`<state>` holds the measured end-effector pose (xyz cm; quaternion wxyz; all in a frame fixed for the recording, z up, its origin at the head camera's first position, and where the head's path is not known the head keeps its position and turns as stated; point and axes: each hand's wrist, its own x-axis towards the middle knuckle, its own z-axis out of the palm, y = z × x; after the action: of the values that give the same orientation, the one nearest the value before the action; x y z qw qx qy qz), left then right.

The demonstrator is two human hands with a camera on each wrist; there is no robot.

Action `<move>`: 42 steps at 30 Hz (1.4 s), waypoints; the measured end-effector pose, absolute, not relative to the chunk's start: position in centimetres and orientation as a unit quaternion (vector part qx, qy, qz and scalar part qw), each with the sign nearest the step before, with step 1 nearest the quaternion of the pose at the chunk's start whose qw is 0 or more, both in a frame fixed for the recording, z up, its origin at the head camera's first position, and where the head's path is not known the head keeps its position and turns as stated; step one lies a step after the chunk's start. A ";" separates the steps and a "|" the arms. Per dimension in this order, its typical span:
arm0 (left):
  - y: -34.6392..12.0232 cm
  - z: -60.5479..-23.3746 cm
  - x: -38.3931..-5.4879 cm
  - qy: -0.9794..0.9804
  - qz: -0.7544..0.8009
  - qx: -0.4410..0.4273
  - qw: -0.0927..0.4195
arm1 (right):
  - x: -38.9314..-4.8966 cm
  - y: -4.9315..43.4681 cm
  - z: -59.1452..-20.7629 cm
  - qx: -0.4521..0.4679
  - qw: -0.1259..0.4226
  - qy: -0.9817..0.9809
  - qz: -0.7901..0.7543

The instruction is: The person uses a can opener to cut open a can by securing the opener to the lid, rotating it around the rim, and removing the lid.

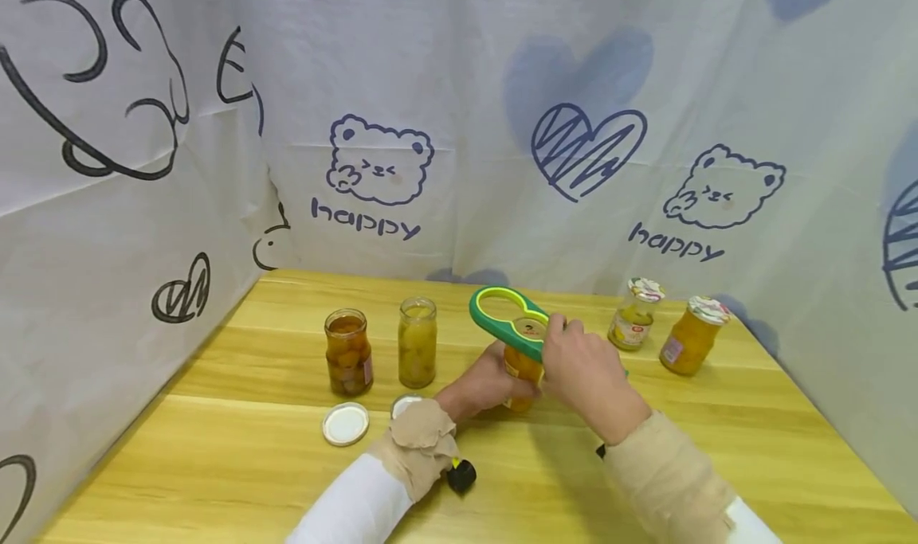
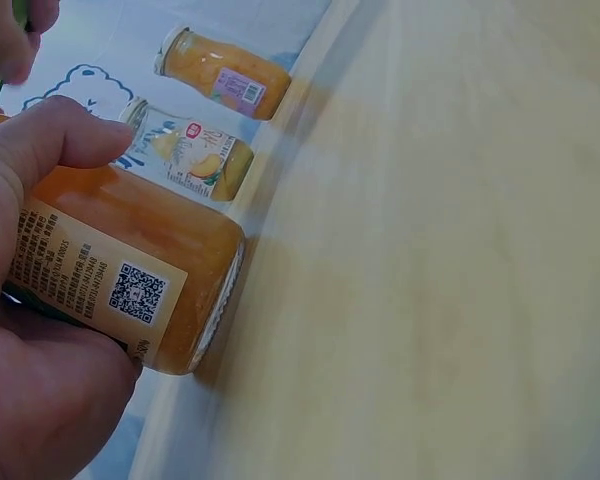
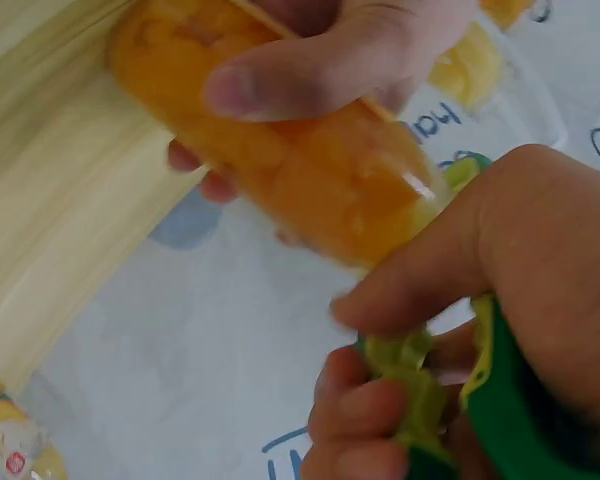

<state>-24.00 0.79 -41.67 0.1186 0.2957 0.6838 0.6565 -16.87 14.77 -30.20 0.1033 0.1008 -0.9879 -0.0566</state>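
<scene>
My left hand [image 1: 482, 385] grips a glass jar of orange fruit [image 1: 522, 364] around its body, just above the table. The left wrist view shows the thumb across the jar and a label with a QR code [image 2: 140, 292]. My right hand [image 1: 590, 370] holds a green and yellow jar opener [image 1: 493, 328] at the top of this jar. In the right wrist view the right fingers curl round the opener [image 3: 505, 395] beside the jar's top end. Hand and opener hide the jar's lid, so its fit in the opener cannot be told.
Left of my hands stand a lidless jar of dark fruit [image 1: 348, 362] and a lidless jar of yellow fruit [image 1: 417, 349]. A white lid [image 1: 346, 424] and a partly covered lid [image 1: 406, 404] lie before them. Two lidded jars, yellow [image 1: 631, 321] and orange [image 1: 690, 342], stand at right.
</scene>
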 end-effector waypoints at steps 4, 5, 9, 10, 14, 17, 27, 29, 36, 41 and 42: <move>0.7 -41.3 -23.9 0.689 0.655 0.292 0.106 | -17.4 14.9 -30.1 0.105 0.100 -0.988 -0.058; 0.7 -41.3 -23.9 0.690 0.655 0.290 0.106 | -17.5 15.0 -30.1 0.106 0.097 -0.988 -0.057; 0.7 -41.4 -23.8 0.692 0.654 0.285 0.115 | -17.6 15.4 -30.2 0.105 0.087 -0.989 -0.054; 0.7 -41.4 -23.8 0.692 0.652 0.286 0.116 | -17.6 15.5 -30.2 0.105 0.087 -0.989 -0.054; 0.7 -41.4 -23.8 0.694 0.648 0.290 0.121 | -17.7 15.8 -30.3 0.109 0.099 -0.987 -0.059; 0.7 -41.5 -23.8 0.689 0.650 0.293 0.129 | -17.8 16.0 -30.4 0.114 0.109 -0.986 -0.062; 0.2 -41.5 -23.8 0.690 0.647 0.287 0.155 | -18.4 17.1 -30.2 0.165 0.091 -0.980 -0.061; 0.0 -41.3 -23.7 0.690 0.643 0.287 0.166 | -18.6 17.4 -30.0 0.180 0.087 -0.978 -0.060; -0.4 -41.1 -23.8 0.695 0.632 0.276 0.203 | -19.2 18.3 -30.1 0.218 0.081 -0.971 -0.053; -0.5 -41.1 -23.8 0.699 0.623 0.278 0.212 | -19.6 18.8 -30.2 0.237 0.080 -0.967 -0.051; -0.6 -41.0 -23.8 0.701 0.622 0.279 0.213 | -19.6 18.8 -30.2 0.239 0.081 -0.966 -0.052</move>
<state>-23.79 -0.58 -41.03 0.2128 0.2786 0.7006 0.6215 -19.63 18.83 -30.21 0.0806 0.2390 -0.9663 -0.0520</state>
